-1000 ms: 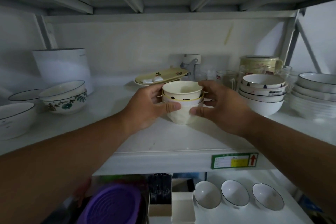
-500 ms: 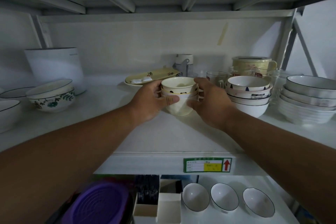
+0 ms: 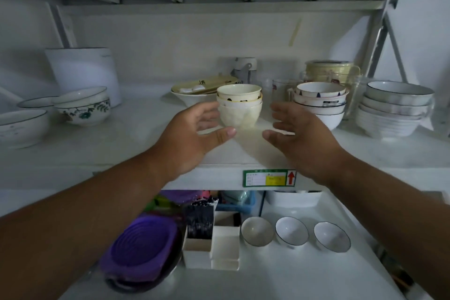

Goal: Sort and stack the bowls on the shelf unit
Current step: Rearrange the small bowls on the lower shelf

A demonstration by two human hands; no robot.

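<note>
The small cream bowl stack [image 3: 239,106] stood mid-shelf [image 3: 136,151], nested three high. The left hand [image 3: 194,137] and right hand [image 3: 300,140] flanked it, both spread and grasping nothing. A careless brush could have tipped that narrow-footed stack into the patterned bowl stack [image 3: 319,105] beside it. Every bowl looked empty, including the three small bowls [image 3: 292,231] on the lower shelf.

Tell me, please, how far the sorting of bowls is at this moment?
Done: small cream bowls stand nested mid-shelf; two more stacks sit at the right. In hand: nothing; left hand and right hand are open beside the cream stack. Left: three single bowls below, and loose bowls at left.
</note>
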